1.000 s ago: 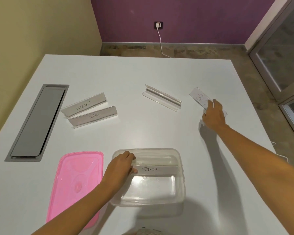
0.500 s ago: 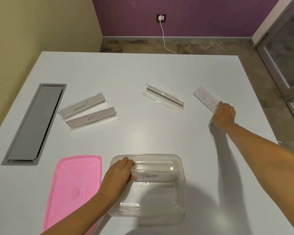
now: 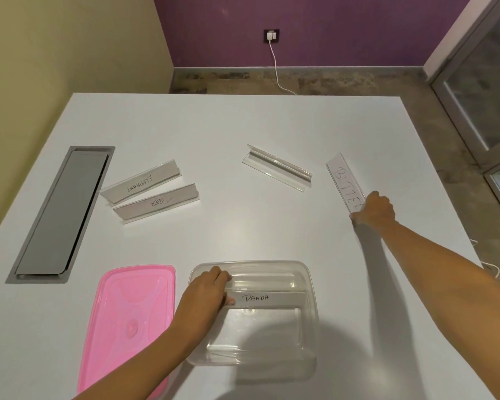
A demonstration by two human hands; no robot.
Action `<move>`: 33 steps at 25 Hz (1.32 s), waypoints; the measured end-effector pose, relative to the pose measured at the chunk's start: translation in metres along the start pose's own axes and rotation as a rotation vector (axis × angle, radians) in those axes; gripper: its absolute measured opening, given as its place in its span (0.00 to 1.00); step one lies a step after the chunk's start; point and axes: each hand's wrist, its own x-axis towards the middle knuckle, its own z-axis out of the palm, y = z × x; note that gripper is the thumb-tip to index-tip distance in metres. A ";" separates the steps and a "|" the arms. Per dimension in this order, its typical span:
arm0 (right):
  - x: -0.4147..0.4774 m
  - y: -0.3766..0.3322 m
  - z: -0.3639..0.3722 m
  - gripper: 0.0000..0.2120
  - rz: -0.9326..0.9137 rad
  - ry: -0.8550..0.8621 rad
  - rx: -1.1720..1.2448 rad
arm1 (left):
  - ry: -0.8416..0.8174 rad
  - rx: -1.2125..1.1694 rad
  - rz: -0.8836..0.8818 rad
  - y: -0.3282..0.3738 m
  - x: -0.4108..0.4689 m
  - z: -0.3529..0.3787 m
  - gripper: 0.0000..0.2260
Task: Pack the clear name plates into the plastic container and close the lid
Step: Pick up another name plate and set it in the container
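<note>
The name plate marked "BUTTE…" (image 3: 345,184) stood at the right of the frame, tilted, with our right hand (image 3: 374,209) closed on its near end. We judged it light, stiff and a little slippery, so a pinch across the short end, or better near the middle, seemed safest. The "PANDA" plate (image 3: 267,298) lay inside the clear plastic container (image 3: 308,284) at the bottom centre, our left hand (image 3: 211,293) gripping its left end. The blank plate (image 3: 276,168) and the "ELEPHANT" (image 3: 140,183) and "TIGER" (image 3: 156,203) plates waited on the white table (image 3: 243,125), well apart from it. The pink lid (image 3: 130,321) lay just beside the container, at lower left.
</note>
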 end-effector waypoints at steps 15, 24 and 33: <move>-0.053 -0.002 -0.012 0.34 -0.051 -0.162 0.210 | 0.025 0.006 0.016 -0.004 -0.003 0.007 0.16; -0.193 -0.018 -0.053 0.28 -0.435 -0.091 0.420 | 0.316 -0.530 -0.050 0.004 -0.016 -0.025 0.23; -0.288 -0.035 -0.020 0.29 -0.627 -0.259 -0.008 | 0.002 -0.313 0.156 -0.004 -0.035 -0.042 0.32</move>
